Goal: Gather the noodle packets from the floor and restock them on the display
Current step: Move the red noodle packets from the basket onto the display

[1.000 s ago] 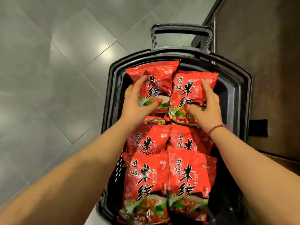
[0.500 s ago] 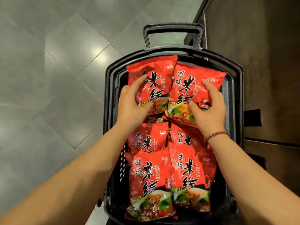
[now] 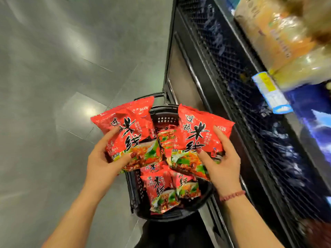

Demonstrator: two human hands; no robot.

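My left hand (image 3: 103, 161) grips a red noodle packet (image 3: 130, 129) by its lower edge, thumb on the front. In my right hand (image 3: 223, 161) is a second red noodle packet (image 3: 198, 135), held the same way. Both packets are raised above a black plastic basket (image 3: 136, 196) standing on the floor. Several more red packets (image 3: 161, 190) lie inside the basket, partly hidden behind the two lifted ones.
A dark display unit with a mesh front (image 3: 238, 72) runs along the right. Its shelf carries orange-beige packaged goods (image 3: 279, 36), blue packages (image 3: 315, 111) and a price tag (image 3: 270, 92), all blurred. Grey tiled floor (image 3: 62, 77) stretches to the left.
Both hands have lifted their packets up out of the basket. The view has risen and swung right, bringing the display shelf into sight; the basket now looks smaller and lower.
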